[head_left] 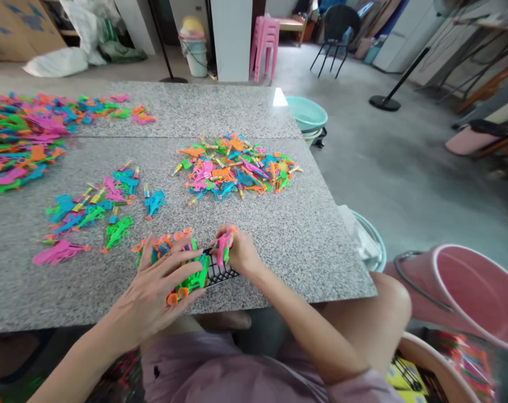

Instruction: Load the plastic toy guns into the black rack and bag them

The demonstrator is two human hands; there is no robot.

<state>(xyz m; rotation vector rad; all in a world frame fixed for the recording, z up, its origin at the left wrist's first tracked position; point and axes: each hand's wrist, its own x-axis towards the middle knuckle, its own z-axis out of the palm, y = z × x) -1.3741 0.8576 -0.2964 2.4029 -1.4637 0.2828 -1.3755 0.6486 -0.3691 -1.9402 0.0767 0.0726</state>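
My left hand [159, 282] lies across a row of small plastic toy guns [197, 274], mostly green where they show, with orange tips poking out past the hand. Its fingers are spread over the row and grip it against a black mesh-sided basket [223, 273]. At the basket's right part, my right hand [240, 252] pinches a pink toy gun [225, 246] by its fingertips. Part of the basket lies hidden under the left hand. Left of the hands are loose toy guns, among them a green one [118, 232] and a pink one [60, 252].
A mixed pile of toy guns with yellow-banded small tubes [241, 168] lies farther back on the speckled stone table [312, 235]. A larger heap [22, 134] fills the far left. Right of the table stand a pink bucket [438, 280] and a teal basin [308, 113].
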